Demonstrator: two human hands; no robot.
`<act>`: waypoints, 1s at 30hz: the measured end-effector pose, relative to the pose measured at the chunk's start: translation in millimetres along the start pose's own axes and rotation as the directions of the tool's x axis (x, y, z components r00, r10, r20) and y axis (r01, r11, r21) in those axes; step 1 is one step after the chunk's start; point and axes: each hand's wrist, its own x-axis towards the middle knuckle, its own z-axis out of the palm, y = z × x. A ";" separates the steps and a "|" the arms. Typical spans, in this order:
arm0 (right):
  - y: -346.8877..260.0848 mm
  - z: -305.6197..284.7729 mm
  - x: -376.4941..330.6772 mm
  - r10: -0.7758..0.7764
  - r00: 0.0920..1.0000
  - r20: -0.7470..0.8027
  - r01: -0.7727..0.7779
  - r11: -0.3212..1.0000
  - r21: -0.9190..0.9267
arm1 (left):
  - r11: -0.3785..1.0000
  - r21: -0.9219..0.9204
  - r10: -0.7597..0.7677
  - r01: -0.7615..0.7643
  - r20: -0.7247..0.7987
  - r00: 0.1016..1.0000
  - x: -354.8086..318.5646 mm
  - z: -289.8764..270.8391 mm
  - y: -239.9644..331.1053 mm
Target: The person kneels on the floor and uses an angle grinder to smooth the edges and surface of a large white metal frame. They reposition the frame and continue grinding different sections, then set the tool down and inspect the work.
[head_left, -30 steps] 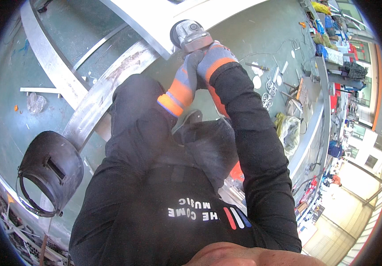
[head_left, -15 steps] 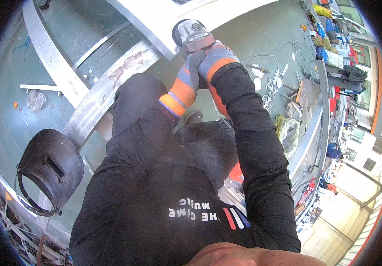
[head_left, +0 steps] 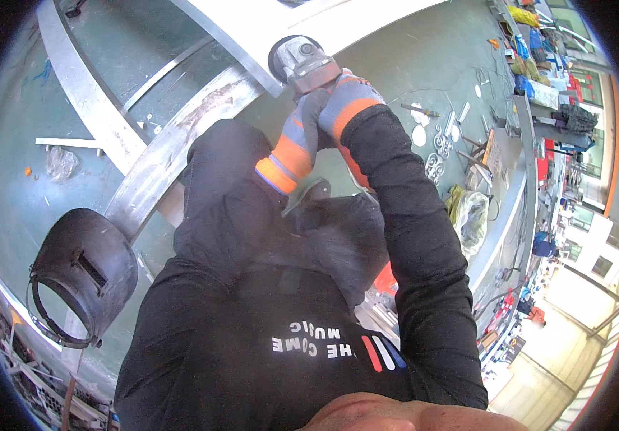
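Note:
Both my hands, in grey and orange work gloves, are wrapped round an angle grinder (head_left: 312,68). My left hand (head_left: 301,136) closes on its body from the left, just below the grinder's head. Against it on the right, my right hand (head_left: 349,100) grips the same tool. The grinder's dark disc lies over the corner of a large white panel (head_left: 252,32) with a metal edge; whether it touches the surface I cannot tell. The rear of the tool is hidden by my gloves.
A black welding mask (head_left: 86,266) rests at the left, beside long metal beams (head_left: 180,136). Scrollwork pieces (head_left: 437,147), discs and a cable lie on the green floor at the right. Past them stand a cluttered bench and a plastic bag (head_left: 469,219).
The grinder and both hands have shifted slightly left and a little toward me along the panel's corner. My grip on the tool stays the same.

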 end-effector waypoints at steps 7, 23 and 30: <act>8.6 5.3 1.0 -0.013 1.000 0.028 0.013 1.000 -0.004 | 0.989 -0.109 -0.107 0.103 -0.027 0.994 -14.6 10.2 7.5; 10.3 -1.3 -13.8 -0.061 0.996 0.069 0.064 0.997 -0.036 | 0.993 0.113 -0.047 0.045 0.015 0.999 -10.2 2.4 -14.9; 20.8 10.6 -9.6 -0.023 0.999 -0.047 0.023 1.000 0.006 | 0.995 0.014 -0.095 0.095 0.026 0.995 -13.6 13.3 1.5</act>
